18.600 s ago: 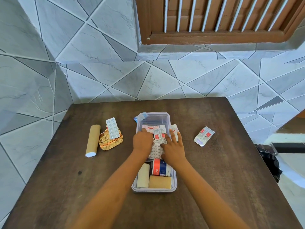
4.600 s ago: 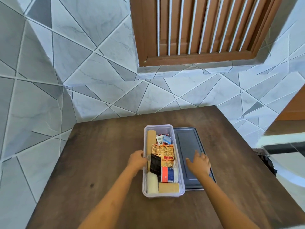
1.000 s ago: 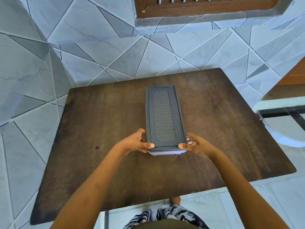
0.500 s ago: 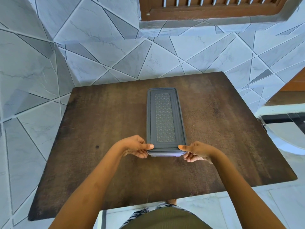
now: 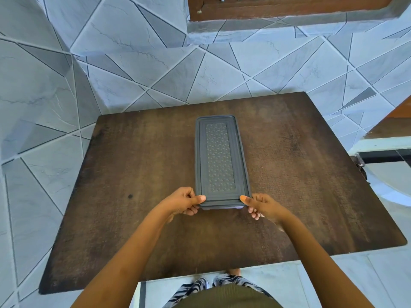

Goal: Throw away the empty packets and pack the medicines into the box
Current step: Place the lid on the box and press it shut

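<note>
At the near edge of the picture, the person's patterned trousers (image 5: 200, 285) show over a pale tiled floor (image 5: 333, 281). Both forearms reach forward over the dark wooden table (image 5: 133, 163). The left hand (image 5: 183, 201) pinches the near left corner of the box (image 5: 221, 161): its thumb lies flat on the grey lid (image 5: 220, 156) and its fingers curl under the rim. The right hand (image 5: 262, 205) does the same at the near right corner, thumb pressed on the lid's edge and fingers folded beneath. The box lies lengthwise in the middle of the table, its long side running away from the person, and the lid covers it fully, so what is inside cannot be seen. A small dark spot (image 5: 130, 196) marks the wood to the left of the hands. Beyond the far edge of the table rises a wall of grey, angular tiles (image 5: 155, 63), and at the top a brown wooden window frame (image 5: 289, 7).
</note>
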